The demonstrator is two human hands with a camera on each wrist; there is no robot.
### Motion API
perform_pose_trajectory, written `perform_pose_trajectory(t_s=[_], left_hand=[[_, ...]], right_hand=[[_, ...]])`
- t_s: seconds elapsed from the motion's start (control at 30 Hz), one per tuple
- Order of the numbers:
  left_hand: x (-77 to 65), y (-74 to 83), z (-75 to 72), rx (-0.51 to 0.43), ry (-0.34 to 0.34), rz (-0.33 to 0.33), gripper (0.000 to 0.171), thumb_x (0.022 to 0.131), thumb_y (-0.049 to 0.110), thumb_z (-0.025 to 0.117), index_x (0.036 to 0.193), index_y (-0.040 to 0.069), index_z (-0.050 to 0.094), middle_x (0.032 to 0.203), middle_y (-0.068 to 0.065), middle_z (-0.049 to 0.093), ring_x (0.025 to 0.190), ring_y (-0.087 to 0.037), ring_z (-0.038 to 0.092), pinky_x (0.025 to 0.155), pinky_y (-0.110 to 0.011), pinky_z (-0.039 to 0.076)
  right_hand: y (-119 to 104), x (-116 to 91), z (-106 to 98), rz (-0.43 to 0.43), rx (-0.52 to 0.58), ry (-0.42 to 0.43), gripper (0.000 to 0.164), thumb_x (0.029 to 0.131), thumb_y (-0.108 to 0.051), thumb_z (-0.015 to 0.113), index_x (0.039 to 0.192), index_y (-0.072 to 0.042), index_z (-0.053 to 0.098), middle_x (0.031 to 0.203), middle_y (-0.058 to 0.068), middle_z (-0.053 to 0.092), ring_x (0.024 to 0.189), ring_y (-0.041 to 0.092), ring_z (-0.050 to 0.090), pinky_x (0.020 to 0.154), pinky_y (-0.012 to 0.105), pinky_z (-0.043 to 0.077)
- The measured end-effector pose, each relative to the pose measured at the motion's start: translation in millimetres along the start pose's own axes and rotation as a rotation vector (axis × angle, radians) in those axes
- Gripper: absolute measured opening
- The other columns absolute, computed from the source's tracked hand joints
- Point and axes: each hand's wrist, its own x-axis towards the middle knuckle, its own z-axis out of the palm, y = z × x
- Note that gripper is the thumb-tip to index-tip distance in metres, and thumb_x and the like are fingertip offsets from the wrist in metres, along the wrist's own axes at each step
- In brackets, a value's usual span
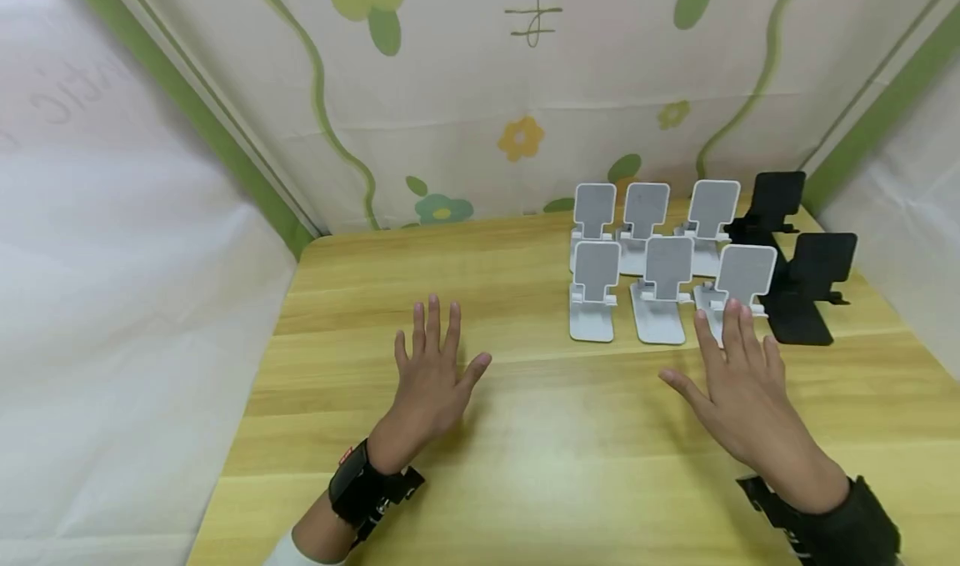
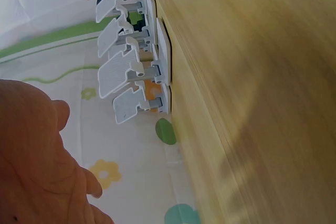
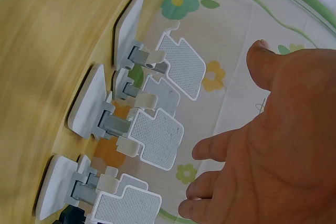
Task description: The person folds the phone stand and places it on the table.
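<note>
My left hand [image 1: 429,387] hovers over the left half of the wooden table, fingers straight and spread, holding nothing. Farther right, my right hand [image 1: 744,399] is likewise stretched out with nothing in it. In the head view its fingertips overlap the lower part of a white phone stand [image 1: 746,270]. The right wrist view shows a gap between its fingers [image 3: 212,145] and the phone stands. Several white phone stands with grey pads, among them a front left one [image 1: 596,270], stand in two rows. Two black phone stands [image 1: 823,262] are at the right end.
The wooden table [image 1: 525,441] has its back edge against a flower-printed cloth [image 1: 450,74]. White cloth sides [image 1: 97,316] rise at left and right. Black bands with devices [image 1: 367,483] are strapped round both wrists.
</note>
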Motion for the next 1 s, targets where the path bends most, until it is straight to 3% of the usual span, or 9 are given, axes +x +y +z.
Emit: perform_pose_trajectory(t_s=[0.2,0.3,0.47,0.57,0.67,0.8,1.0], left_hand=[[-5.5,-2.4,0.8,0.003,0.009,-0.015,0.084,0.106,0.064,0.032,0.166,0.016,-0.002,0.172,-0.013,-0.015,0.158,-0.033,-0.019,0.123,-0.071,-0.005],[-6.3,-2.2,-1.1,0.01,0.005,-0.022,0.083,0.106,0.065,0.029,0.165,0.017,-0.005,0.172,-0.012,-0.017,0.158,-0.032,-0.02,0.123,-0.07,-0.007],[-7.0,-2.7,-4.0,0.02,0.004,-0.031,0.084,0.106,0.066,0.027,0.165,0.018,-0.006,0.172,-0.012,-0.017,0.158,-0.033,-0.021,0.124,-0.069,-0.007],[-7.9,-2.2,-3.9,0.02,0.01,-0.026,0.084,0.106,0.065,0.029,0.165,0.016,-0.004,0.172,-0.014,-0.015,0.158,-0.033,-0.02,0.124,-0.069,-0.005],[-9.8,-1.3,-2.6,0.018,0.006,-0.018,0.084,0.106,0.064,0.031,0.166,0.016,-0.003,0.172,-0.013,-0.016,0.158,-0.034,-0.019,0.124,-0.07,-0.003],[-13.3,-0.1,-0.3,0.015,-0.017,-0.02,0.084,0.106,0.065,0.029,0.165,0.018,-0.005,0.17,-0.009,-0.022,0.159,-0.034,-0.019,0.125,-0.069,-0.004],[-17.9,-0.4,-0.3,0.021,-0.006,-0.03,0.083,0.106,0.062,0.033,0.166,0.015,0.0,0.171,-0.009,-0.021,0.159,-0.035,-0.016,0.125,-0.068,-0.001]], right_hand=[[-4,7,-1,-0.054,-0.02,0.046,0.086,0.106,-0.052,0.049,0.163,0.003,0.013,0.168,0.026,-0.017,0.156,0.045,-0.015,0.125,0.064,-0.014],[-11,20,-5,-0.11,-0.035,0.102,0.083,0.105,-0.044,0.056,0.16,0.007,0.021,0.169,0.029,-0.008,0.157,0.047,-0.004,0.125,0.068,0.0],[-28,59,-12,-0.254,-0.044,0.221,0.072,0.096,-0.023,0.073,0.149,0.013,0.04,0.159,0.039,0.029,0.145,0.055,0.033,0.112,0.073,0.031],[-36,88,-13,-0.344,-0.044,0.295,0.062,0.091,-0.012,0.078,0.14,0.013,0.049,0.145,0.038,0.048,0.13,0.054,0.048,0.105,0.068,0.042],[-41,120,-13,-0.405,-0.027,0.321,0.053,0.091,-0.007,0.077,0.134,0.013,0.054,0.131,0.034,0.057,0.121,0.05,0.054,0.102,0.061,0.048],[-46,156,-11,-0.415,-0.02,0.26,0.045,0.093,-0.004,0.074,0.13,0.014,0.056,0.12,0.031,0.061,0.112,0.049,0.057,0.096,0.059,0.05],[-51,185,-9,-0.331,0.008,0.067,0.029,0.097,-0.001,0.068,0.123,0.01,0.063,0.113,0.028,0.067,0.105,0.042,0.064,0.087,0.054,0.055]])
